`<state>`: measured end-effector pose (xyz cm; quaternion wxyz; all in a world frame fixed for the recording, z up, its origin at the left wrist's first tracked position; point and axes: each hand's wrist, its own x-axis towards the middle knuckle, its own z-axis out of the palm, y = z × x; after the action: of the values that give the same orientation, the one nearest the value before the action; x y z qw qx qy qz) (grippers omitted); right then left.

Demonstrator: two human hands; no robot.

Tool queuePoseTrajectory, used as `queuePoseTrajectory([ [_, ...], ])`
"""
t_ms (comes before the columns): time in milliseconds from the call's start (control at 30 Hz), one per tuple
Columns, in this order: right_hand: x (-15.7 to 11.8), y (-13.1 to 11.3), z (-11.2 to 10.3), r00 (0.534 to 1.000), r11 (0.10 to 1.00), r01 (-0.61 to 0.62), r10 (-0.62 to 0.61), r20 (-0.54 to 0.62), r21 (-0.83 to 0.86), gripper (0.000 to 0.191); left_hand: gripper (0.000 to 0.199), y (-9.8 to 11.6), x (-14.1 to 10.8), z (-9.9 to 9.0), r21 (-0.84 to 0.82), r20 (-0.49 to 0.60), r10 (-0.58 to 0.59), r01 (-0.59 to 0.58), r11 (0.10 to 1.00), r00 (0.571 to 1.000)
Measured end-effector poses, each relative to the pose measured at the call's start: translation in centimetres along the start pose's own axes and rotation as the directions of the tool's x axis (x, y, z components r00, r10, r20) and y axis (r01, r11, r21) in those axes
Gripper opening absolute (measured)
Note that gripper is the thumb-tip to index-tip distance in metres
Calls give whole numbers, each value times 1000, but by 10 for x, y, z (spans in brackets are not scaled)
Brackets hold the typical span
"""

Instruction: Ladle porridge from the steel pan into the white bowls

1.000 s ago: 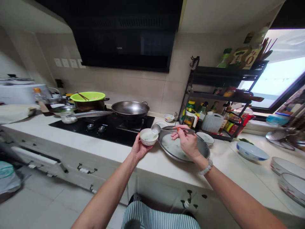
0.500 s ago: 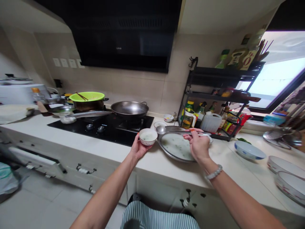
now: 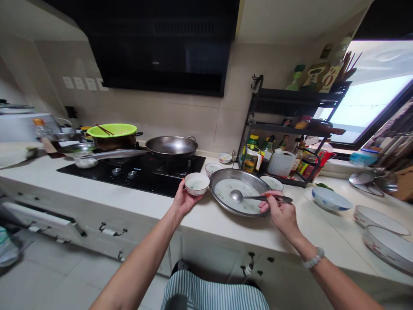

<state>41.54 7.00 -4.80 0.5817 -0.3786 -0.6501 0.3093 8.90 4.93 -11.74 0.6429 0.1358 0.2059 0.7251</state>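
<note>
A small white bowl with pale liquid and green bits is held in my left hand, just left of a wide metal basin. Cloudy white soup with green pieces fills much of the basin. My right hand grips the dark handle of a metal ladle, whose round head is at the soup's surface. Behind the basin's left rim sits another small bowl, and a further one rests at its right side.
A wok and a pot with a green basin stand on the black stove. Behind the metal basin is a black rack with bottles. Patterned bowls line the right counter.
My right hand has moved right and lower. The ladle head has gone from beside the small bowl to the soup in the basin. My left hand still holds the small bowl.
</note>
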Motion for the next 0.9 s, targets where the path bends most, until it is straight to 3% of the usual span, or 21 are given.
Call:
queuePoseTrajectory([
  [133,4,3,-3,994,996,-71,76,-77,58,38,58,0,-1,1,0,-14,1,-1,1000,1000],
  [333,19,8,-6,945,940,-139,220,-242,312,36,59,1,-2,2,15,-13,2,-2,1000,1000],
  [500,23,9,-9,936,908,-145,255,-241,394,28,61,0,-1,2,7,-8,3,-3,1000,1000],
  [900,25,11,-11,942,907,-147,251,-225,395,26,63,1,1,-2,12,22,-4,4,1000,1000],
])
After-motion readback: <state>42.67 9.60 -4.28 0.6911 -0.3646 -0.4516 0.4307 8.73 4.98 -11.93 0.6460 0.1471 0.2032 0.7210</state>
